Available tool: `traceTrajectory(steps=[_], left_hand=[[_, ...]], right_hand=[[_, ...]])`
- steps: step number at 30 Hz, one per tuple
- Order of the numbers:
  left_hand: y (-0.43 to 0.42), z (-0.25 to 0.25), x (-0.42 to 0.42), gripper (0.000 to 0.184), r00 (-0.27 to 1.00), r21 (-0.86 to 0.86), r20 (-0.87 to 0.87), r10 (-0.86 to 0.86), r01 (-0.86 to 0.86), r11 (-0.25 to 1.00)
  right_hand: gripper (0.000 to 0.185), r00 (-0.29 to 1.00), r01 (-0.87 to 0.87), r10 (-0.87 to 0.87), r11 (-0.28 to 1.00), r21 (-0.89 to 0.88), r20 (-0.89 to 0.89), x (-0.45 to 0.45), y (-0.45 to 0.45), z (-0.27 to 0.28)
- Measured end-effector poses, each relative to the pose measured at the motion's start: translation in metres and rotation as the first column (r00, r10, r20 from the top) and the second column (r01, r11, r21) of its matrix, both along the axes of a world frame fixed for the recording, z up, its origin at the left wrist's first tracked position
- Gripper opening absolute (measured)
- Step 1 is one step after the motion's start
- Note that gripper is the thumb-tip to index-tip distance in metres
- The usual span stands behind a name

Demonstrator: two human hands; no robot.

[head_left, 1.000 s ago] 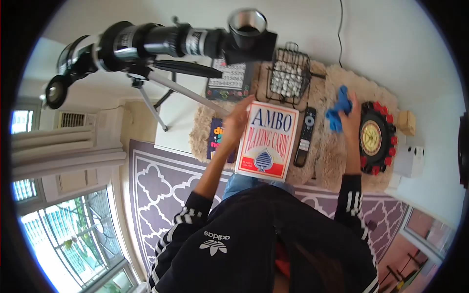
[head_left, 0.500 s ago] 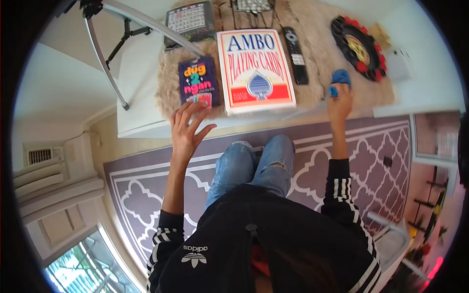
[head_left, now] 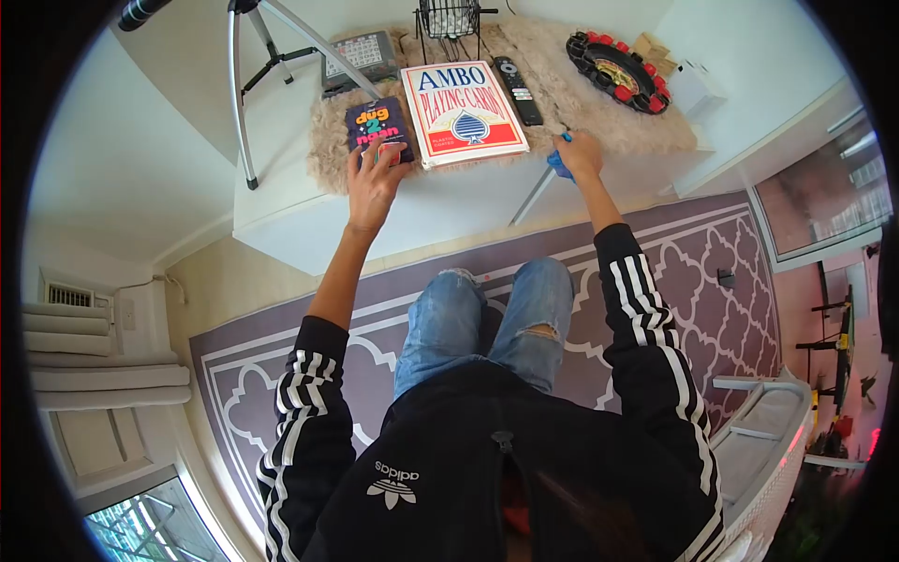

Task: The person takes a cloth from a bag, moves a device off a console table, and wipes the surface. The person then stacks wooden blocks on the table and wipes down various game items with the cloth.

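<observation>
My left hand (head_left: 373, 195) lies at the near edge of a dark purple card box (head_left: 379, 120) lettered "dug 2 ngan". Its fingers are spread over the lower part of the box and hide some of it. My right hand (head_left: 582, 155) is closed around a crumpled blue cloth (head_left: 559, 167) at the front edge of the furry mat. Between the hands lies a big white "AMBO PLAYING CARDS" box (head_left: 465, 114), face up. A black remote control (head_left: 519, 91) rests just right of that box.
A beige furry mat (head_left: 328, 140) covers part of the white cabinet (head_left: 281, 211). Around it are a bingo board (head_left: 359, 62), a wire bingo cage (head_left: 453, 19), a roulette wheel with red cups (head_left: 618, 73) and a tripod (head_left: 245, 140). A white chair (head_left: 763, 440) stands at right.
My right hand has moved left with the blue cloth, away from the roulette wheel to the mat's front edge. My left hand has reached farther onto the card box. The view has shifted.
</observation>
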State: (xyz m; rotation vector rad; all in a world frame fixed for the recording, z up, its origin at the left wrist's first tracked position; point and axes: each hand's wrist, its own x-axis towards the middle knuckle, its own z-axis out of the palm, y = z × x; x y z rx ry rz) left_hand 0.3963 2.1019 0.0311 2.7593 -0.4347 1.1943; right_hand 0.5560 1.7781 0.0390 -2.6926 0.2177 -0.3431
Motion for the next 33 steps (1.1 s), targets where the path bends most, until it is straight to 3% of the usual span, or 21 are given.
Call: traceTrajectory(steps=[3,5,6,8,12,14,17,21,23,24,25,26,27,28,29,30,31,33], left_hand=[[-0.002,-0.002,-0.001,0.011,1.000,-0.020,0.004,0.005,-0.005,1.000],[-0.001,-0.003,0.001,0.010,1.000,-0.026,-0.003,0.012,-0.012,1.000],[-0.001,-0.004,0.002,0.010,1.000,-0.028,0.003,0.016,-0.016,0.999],[-0.002,-0.005,0.004,0.011,1.000,-0.052,0.008,0.011,-0.010,0.999],[-0.005,-0.006,0.007,0.012,1.000,-0.066,0.016,-0.004,0.005,0.998],[-0.005,-0.006,0.007,0.013,1.000,-0.082,0.020,-0.012,0.014,0.997],[-0.007,-0.009,0.009,0.013,1.000,-0.080,0.008,-0.019,0.020,0.997],[-0.010,-0.009,0.005,0.015,1.000,-0.054,-0.024,-0.017,0.016,0.998],[-0.001,-0.011,-0.006,0.018,1.000,-0.058,-0.016,-0.005,0.004,0.998],[0.004,-0.012,-0.010,0.021,1.000,-0.056,-0.002,-0.012,0.012,0.998],[0.011,-0.015,-0.017,0.040,1.000,-0.127,-0.019,-0.004,0.001,0.992],[0.019,-0.011,-0.020,0.040,1.000,-0.124,-0.012,0.019,-0.021,0.992],[0.026,-0.009,-0.025,0.038,0.994,-0.248,-0.024,0.106,-0.108,0.963],[0.031,-0.008,-0.033,0.037,0.981,-0.367,-0.049,0.190,-0.195,0.910],[0.037,-0.013,-0.042,0.037,0.976,-0.365,-0.054,0.212,-0.217,0.905],[0.045,-0.019,-0.048,0.038,0.967,-0.344,-0.065,0.245,-0.252,0.904],[0.052,-0.024,-0.052,0.040,0.958,-0.324,-0.072,0.278,-0.286,0.902],[0.062,-0.023,-0.061,0.042,0.940,-0.304,-0.073,0.334,-0.340,0.890]], right_hand=[[0.045,0.996,-0.066,0.060,0.993,-0.094,-0.058,0.026,-0.019,-0.005],[0.039,0.927,-0.293,0.301,0.954,0.068,-0.224,0.054,-0.046,-0.011],[0.039,0.927,-0.296,0.303,0.953,0.064,-0.219,0.045,-0.037,0.007],[0.030,0.989,-0.042,0.047,0.998,0.040,-0.141,0.037,-0.027,0.032],[0.030,0.973,-0.185,0.169,0.978,-0.099,-0.156,0.031,0.001,0.026],[0.020,0.996,-0.085,0.082,0.984,-0.157,-0.021,0.030,0.008,0.022],[0.019,1.000,-0.007,0.012,0.960,-0.279,0.016,0.031,0.017,0.018],[0.022,0.997,-0.053,0.067,0.950,-0.309,0.036,0.021,0.012,0.016],[0.022,0.966,-0.214,0.248,0.925,-0.315,0.071,0.029,-0.008,0.011],[0.022,0.960,-0.186,0.226,0.957,-0.224,0.168,0.020,-0.006,0.020],[0.021,0.947,-0.165,0.193,0.978,-0.126,0.259,0.007,-0.007,0.033],[0.020,0.900,-0.121,0.174,0.980,-0.155,0.399,-0.001,-0.006,0.042],[0.019,0.837,-0.073,0.155,0.982,-0.174,0.525,-0.005,-0.004,0.042],[0.019,0.836,-0.096,0.174,0.980,-0.173,0.520,0.000,-0.011,0.034],[0.021,0.945,-0.215,0.254,0.957,-0.195,0.207,0.018,-0.031,0.015],[0.023,0.941,-0.332,0.314,0.926,-0.181,-0.124,0.029,-0.037,0.005],[0.023,0.935,-0.351,0.334,0.919,-0.177,-0.119,0.025,-0.031,0.013],[0.028,0.861,-0.453,0.455,0.889,0.065,-0.227,0.004,-0.011,0.057]])
